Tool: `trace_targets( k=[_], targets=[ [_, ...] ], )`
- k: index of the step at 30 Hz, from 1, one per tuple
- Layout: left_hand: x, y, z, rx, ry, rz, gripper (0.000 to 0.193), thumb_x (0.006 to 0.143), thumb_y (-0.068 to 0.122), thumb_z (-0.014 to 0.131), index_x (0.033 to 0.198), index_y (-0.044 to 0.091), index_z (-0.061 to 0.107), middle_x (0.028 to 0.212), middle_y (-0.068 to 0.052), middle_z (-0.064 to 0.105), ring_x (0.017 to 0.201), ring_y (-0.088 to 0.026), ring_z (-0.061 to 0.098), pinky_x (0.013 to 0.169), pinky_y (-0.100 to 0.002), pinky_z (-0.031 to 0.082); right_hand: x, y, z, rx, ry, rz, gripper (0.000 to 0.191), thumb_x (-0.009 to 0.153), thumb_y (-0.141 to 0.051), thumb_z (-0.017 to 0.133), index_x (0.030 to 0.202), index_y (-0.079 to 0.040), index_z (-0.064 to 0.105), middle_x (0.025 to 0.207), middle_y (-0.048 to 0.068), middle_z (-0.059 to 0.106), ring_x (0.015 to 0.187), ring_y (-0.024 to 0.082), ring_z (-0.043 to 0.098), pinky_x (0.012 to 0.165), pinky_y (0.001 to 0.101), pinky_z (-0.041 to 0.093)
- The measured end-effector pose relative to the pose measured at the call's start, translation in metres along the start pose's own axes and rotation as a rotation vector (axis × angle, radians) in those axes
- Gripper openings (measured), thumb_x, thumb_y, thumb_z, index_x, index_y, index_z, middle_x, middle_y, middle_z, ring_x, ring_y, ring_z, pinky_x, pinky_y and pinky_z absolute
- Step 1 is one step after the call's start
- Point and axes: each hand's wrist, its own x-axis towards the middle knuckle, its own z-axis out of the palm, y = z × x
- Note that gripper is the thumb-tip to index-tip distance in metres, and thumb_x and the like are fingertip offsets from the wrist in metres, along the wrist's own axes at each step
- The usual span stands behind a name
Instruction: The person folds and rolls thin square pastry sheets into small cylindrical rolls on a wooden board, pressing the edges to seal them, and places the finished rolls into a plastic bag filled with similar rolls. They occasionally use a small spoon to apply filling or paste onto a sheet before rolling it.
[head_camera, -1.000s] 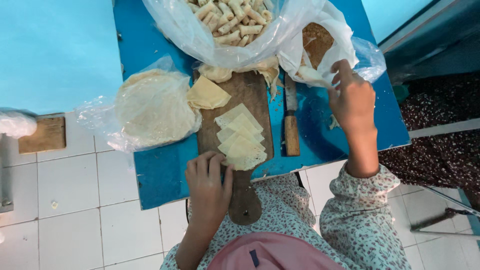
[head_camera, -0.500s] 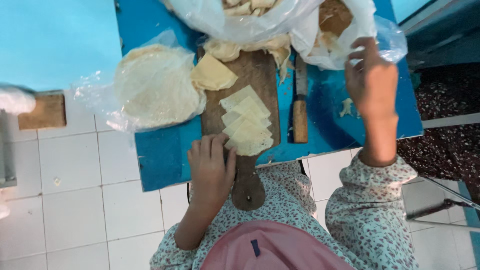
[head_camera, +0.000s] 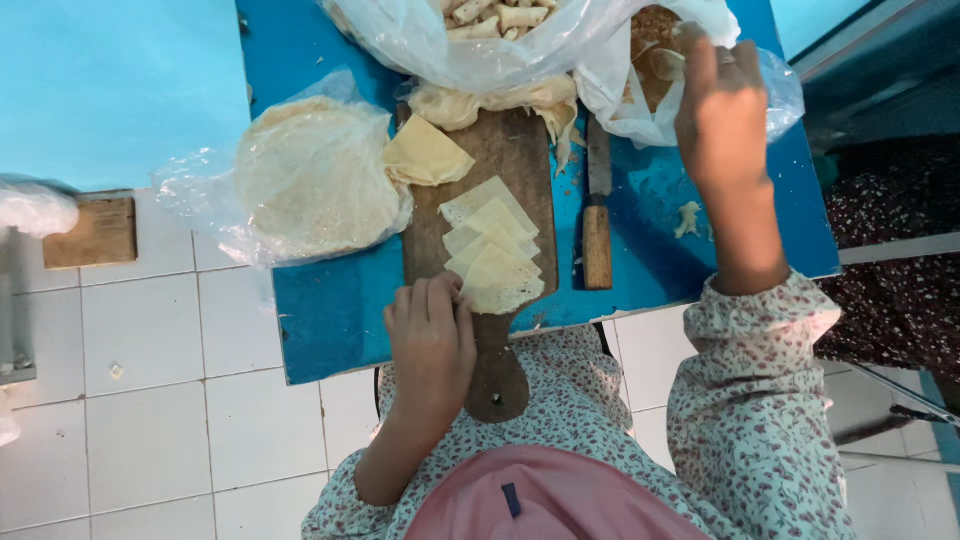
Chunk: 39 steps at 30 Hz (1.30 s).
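The blue desk (head_camera: 330, 310) carried a wooden cutting board (head_camera: 510, 160). On the board lay a fanned row of pastry squares (head_camera: 492, 250). The left hand (head_camera: 432, 345) rested flat, fingers loosely together, touching the nearest square. The right hand (head_camera: 720, 110) pinched a spoon (head_camera: 665, 62) inside the filling bag (head_camera: 650, 90).

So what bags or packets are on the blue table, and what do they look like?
Big bag: top middle, clear crinkly plastic, full of pale rolls.
Small bag: top right, clear plastic with brown filling; the right hand reaches into it.
Wrapper bag: left of the board, clear plastic around a round cream stack.
No labels, signs or screens.
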Motion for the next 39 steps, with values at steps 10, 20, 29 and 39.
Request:
trace_targets(
  k=[10, 20, 29, 39],
  targets=[
    [-0.001, -0.001, 0.001, -0.201, 0.016, 0.017, 0.027, 0.093, -0.003, 0.067, 0.117, 0.001, 0.056, 0.097, -0.015, 0.059, 0.089, -0.034, 0.060, 0.079, -0.044, 0.046, 0.004, -0.003, 0.017, 0.387, 0.120, 0.125, 0.035, 0.101, 0.015, 0.060, 0.132, 0.001, 0.054, 0.107, 0.022, 0.073, 0.096, 0.042, 0.071, 0.081, 0.0449, 0.056],
    [-0.003, -0.003, 0.005, -0.237, 0.038, -0.001, 0.032, 0.092, -0.003, 0.070, 0.121, 0.000, 0.055, 0.100, -0.016, 0.061, 0.093, -0.033, 0.064, 0.081, -0.043, 0.049, -0.013, 0.024, 0.022, 0.517, 0.269, 0.332, 0.041, 0.096, 0.020, 0.062, 0.130, -0.001, 0.052, 0.099, 0.017, 0.079, 0.096, 0.026, 0.083, 0.081, 0.0312, 0.065],
    [-0.002, -0.004, 0.010, -0.241, 0.063, -0.020, 0.031, 0.093, -0.003, 0.070, 0.120, 0.002, 0.056, 0.099, -0.016, 0.063, 0.092, -0.033, 0.064, 0.081, -0.043, 0.050, -0.026, -0.002, -0.019, 0.745, 0.242, 0.366, 0.040, 0.102, 0.024, 0.060, 0.133, 0.002, 0.047, 0.109, 0.018, 0.071, 0.102, 0.022, 0.080, 0.077, 0.0270, 0.060],
    [0.000, -0.006, 0.006, -0.368, 0.061, -0.130, 0.033, 0.090, -0.004, 0.071, 0.120, 0.001, 0.058, 0.099, -0.012, 0.066, 0.087, -0.025, 0.070, 0.077, -0.038, 0.055, -0.078, -0.129, -0.059, 1.416, 0.037, 0.553, 0.036, 0.098, 0.017, 0.062, 0.127, 0.000, 0.050, 0.110, 0.011, 0.062, 0.105, 0.023, 0.073, 0.097, 0.0372, 0.062]
  ],
)
